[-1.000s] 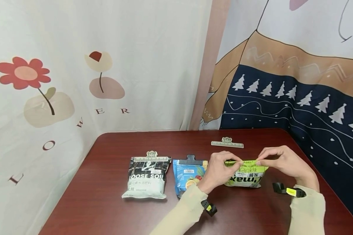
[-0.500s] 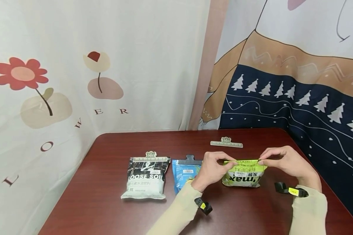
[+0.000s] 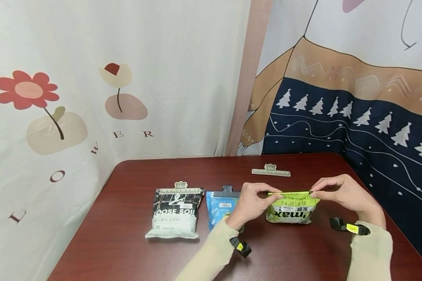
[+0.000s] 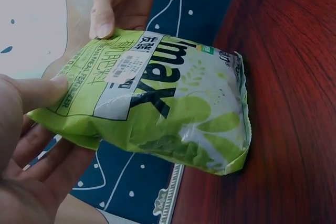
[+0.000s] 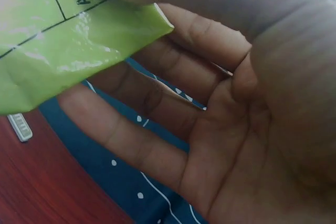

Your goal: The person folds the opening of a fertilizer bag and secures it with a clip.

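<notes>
A green and white fertilizer bag (image 3: 291,213) stands on the table, its lettering facing me. At its top left corner my left hand (image 3: 250,202) pinches the edge between thumb and fingers. My right hand (image 3: 346,195) pinches the top right corner. The left wrist view shows the green top of the bag (image 4: 184,93) stretched between both hands, the left thumb lying on its printed front. Up close in the right wrist view, the bag's green corner (image 5: 79,45) sits under the right thumb, with the other fingers spread behind it.
Behind the green bag lies a loose silver clip (image 3: 271,171). To the left stand a blue bag (image 3: 219,210) with a black clip (image 3: 227,191), partly covered by the left hand, and a black and white soil bag (image 3: 176,222) with a silver clip (image 3: 181,189). Printed curtains (image 3: 183,78) hang behind the table.
My left hand has slid left along the bag's top edge, widening the gap between the hands and showing more of the green top. The right hand keeps its pinch, barely moved.
</notes>
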`<state>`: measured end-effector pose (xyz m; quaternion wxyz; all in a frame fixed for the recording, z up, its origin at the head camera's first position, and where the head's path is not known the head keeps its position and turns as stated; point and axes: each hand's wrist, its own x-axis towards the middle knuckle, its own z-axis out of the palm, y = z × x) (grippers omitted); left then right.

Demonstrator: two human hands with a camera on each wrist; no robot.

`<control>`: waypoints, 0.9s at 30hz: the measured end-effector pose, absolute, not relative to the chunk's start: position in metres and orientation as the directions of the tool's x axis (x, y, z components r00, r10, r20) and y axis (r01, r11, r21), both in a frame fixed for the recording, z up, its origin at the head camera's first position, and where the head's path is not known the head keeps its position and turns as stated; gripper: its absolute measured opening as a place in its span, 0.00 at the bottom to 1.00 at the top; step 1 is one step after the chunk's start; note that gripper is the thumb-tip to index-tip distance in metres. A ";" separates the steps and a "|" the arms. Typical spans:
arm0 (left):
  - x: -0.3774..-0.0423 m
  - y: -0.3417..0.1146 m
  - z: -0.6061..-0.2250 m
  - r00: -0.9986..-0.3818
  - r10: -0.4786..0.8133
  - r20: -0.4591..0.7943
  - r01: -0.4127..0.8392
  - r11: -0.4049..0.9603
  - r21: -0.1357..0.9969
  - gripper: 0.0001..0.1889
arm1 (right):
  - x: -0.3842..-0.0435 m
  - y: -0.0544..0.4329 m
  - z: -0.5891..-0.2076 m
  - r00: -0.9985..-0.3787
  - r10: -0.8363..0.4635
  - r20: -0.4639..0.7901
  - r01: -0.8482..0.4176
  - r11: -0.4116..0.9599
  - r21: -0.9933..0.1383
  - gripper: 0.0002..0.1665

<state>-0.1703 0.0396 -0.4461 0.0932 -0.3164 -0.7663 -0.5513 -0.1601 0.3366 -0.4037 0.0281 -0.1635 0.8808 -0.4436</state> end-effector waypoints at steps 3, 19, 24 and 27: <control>-0.171 0.034 -0.446 -0.810 0.367 0.456 0.543 0.180 0.820 0.04 | -0.160 0.340 -0.404 -0.951 -0.296 0.087 -0.250 0.576 -0.778 0.06; -0.171 0.028 -0.451 -0.830 0.333 0.448 0.517 0.155 0.842 0.07 | -0.164 0.355 -0.425 -0.915 -0.378 0.138 -0.277 0.341 -0.899 0.08; -0.171 0.026 -0.449 -0.842 0.352 0.408 0.480 0.147 0.865 0.08 | -0.165 0.360 -0.430 -0.903 -0.407 0.137 -0.269 0.287 -0.919 0.10; -0.171 0.025 -0.446 -0.853 0.380 0.357 0.428 0.119 0.896 0.08 | -0.166 0.362 -0.432 -0.903 -0.408 0.135 -0.265 0.280 -0.923 0.11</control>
